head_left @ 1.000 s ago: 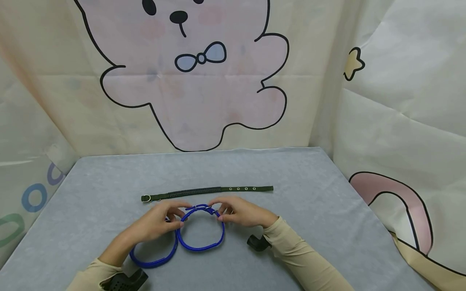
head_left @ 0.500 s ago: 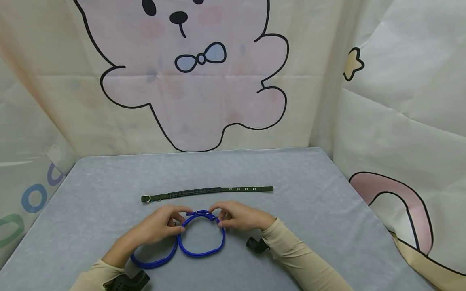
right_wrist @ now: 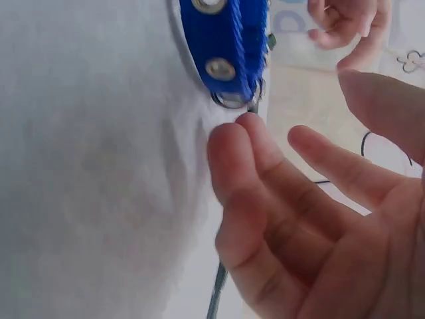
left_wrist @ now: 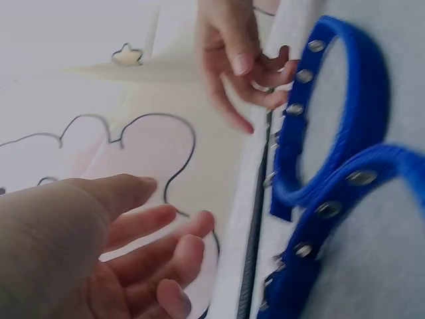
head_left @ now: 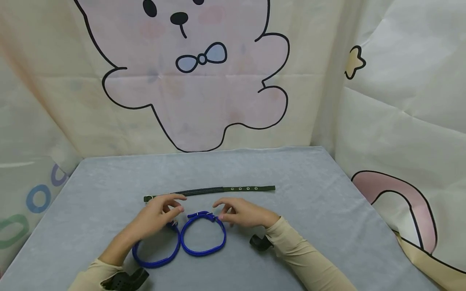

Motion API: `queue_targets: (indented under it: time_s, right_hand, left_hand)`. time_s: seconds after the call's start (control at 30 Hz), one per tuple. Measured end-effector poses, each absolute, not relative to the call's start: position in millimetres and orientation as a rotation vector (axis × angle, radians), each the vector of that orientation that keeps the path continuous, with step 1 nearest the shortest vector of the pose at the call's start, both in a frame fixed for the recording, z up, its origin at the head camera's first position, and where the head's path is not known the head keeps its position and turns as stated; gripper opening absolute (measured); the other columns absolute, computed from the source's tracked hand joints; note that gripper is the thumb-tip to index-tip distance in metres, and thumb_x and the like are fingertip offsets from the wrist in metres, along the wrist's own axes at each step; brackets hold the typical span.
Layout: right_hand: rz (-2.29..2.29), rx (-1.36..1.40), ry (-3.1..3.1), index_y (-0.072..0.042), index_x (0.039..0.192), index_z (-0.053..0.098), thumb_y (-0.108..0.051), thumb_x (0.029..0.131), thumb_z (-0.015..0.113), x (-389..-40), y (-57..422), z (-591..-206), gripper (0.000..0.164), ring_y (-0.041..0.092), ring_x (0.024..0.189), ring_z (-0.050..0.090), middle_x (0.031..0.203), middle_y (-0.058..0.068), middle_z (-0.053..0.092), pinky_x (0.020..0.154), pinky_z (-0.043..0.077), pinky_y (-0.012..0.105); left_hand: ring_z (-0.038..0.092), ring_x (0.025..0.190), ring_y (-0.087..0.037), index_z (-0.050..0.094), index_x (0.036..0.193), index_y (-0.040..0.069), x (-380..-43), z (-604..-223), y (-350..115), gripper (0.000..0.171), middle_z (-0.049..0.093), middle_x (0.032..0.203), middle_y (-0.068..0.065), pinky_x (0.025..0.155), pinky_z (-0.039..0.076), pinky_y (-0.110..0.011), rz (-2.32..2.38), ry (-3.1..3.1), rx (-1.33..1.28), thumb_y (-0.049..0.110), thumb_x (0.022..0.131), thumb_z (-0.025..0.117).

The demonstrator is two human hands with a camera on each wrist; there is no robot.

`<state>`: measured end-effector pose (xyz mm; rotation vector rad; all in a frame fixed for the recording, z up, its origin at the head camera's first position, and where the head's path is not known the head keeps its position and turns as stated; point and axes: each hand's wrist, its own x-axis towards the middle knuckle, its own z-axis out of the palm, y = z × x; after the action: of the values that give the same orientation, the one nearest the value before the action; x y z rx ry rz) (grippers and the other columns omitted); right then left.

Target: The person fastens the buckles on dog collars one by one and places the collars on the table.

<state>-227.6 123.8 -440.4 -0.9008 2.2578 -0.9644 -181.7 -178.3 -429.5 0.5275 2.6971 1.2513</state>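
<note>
Two blue collars, each fastened into a ring, stand side by side on the table: the right collar and the left collar. Metal eyelets line the band of the near collar in the left wrist view. My left hand, fingers spread and holding nothing, hovers over the back of the left collar and hides part of it. Beside the right collar's buckle is my right hand, thumb and fingers apart. Its fingertips lie close to the buckle end in the right wrist view, with nothing gripped.
Behind the rings a dark green collar lies stretched out, its buckle end partly behind my left hand. Grey cloth covers the table. Printed curtains stand at the back and both sides.
Both hands held the right blue collar, which shifted slightly toward me and then stayed put. My left hand has let go and risen back and left; my right fingers have loosened from it.
</note>
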Motion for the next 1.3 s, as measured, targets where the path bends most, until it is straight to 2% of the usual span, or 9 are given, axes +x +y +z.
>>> queue_targets:
  time_s: [0.23,0.43,0.63,0.77,0.87,1.0,1.17,1.3]
  right_hand:
    - [-0.979,-0.943,2.459,-0.006,0.142,0.054,-0.023,0.106,0.056,-236,140,-432,0.040,0.020,0.090,0.068,0.113,0.010,0.070,0.073,0.053,0.027]
    - [-0.910,-0.849,2.727,-0.006,0.142,0.054,-0.024,0.104,0.058,-248,163,-424,0.041,0.021,0.099,0.067,0.112,0.009,0.071,0.081,0.054,0.034]
    - [-0.850,-0.633,2.865,-0.008,0.144,0.053,-0.027,0.103,0.059,-260,186,-420,0.045,0.035,0.120,0.061,0.131,0.019,0.065,0.094,0.051,0.053]
    - [-0.688,-0.489,2.929,-0.009,0.143,0.055,-0.028,0.101,0.063,-264,195,-424,0.047,0.038,0.126,0.058,0.140,0.020,0.060,0.096,0.051,0.056]
    - [-0.557,-0.444,2.955,-0.008,0.141,0.058,-0.025,0.099,0.067,-266,198,-427,0.046,0.038,0.128,0.058,0.141,0.019,0.060,0.097,0.051,0.056]
    - [-0.429,-0.418,2.965,-0.007,0.136,0.063,-0.021,0.096,0.070,-270,204,-430,0.043,0.036,0.124,0.061,0.135,0.017,0.065,0.097,0.051,0.054]
    - [-0.320,-0.407,2.950,-0.007,0.128,0.066,-0.017,0.092,0.073,-270,212,-432,0.038,0.037,0.119,0.063,0.128,0.017,0.068,0.092,0.052,0.056]
    - [-0.320,-0.409,2.940,-0.008,0.121,0.068,-0.014,0.094,0.071,-271,212,-435,0.028,0.036,0.111,0.066,0.123,0.017,0.070,0.087,0.053,0.055]
  left_hand:
    - [0.069,0.085,-0.022,0.064,0.133,0.011,-181,-414,-198,0.032,0.075,0.109,-0.012,0.065,0.052,-0.027,1.279,2.885,0.479,0.024,0.104,0.059]
    - [0.068,0.103,-0.032,0.064,0.133,0.010,-186,-410,-218,0.034,0.072,0.117,-0.016,0.075,0.053,-0.040,1.181,3.059,0.353,0.027,0.105,0.057]
    - [0.060,0.115,-0.043,0.060,0.137,0.004,-196,-422,-238,0.038,0.062,0.132,-0.026,0.078,0.052,-0.048,1.079,3.060,0.258,0.023,0.105,0.056]
    - [0.055,0.117,-0.053,0.054,0.140,-0.002,-201,-438,-247,0.046,0.051,0.139,-0.035,0.084,0.052,-0.059,0.981,2.972,0.341,0.007,0.097,0.064]
    - [0.057,0.113,-0.052,0.055,0.138,-0.006,-204,-449,-251,0.051,0.053,0.135,-0.036,0.087,0.051,-0.060,0.927,2.935,0.443,-0.001,0.089,0.068]
    - [0.061,0.110,-0.049,0.059,0.133,-0.008,-207,-455,-254,0.049,0.060,0.129,-0.034,0.090,0.050,-0.061,0.882,2.931,0.499,-0.002,0.086,0.071]
    - [0.061,0.111,-0.049,0.063,0.125,-0.005,-208,-456,-253,0.041,0.064,0.124,-0.029,0.093,0.050,-0.060,0.890,2.921,0.467,-0.003,0.085,0.073]
    - [0.064,0.100,-0.039,0.063,0.113,0.000,-206,-455,-252,0.032,0.067,0.113,-0.025,0.086,0.052,-0.055,0.900,2.922,0.411,-0.004,0.083,0.073]
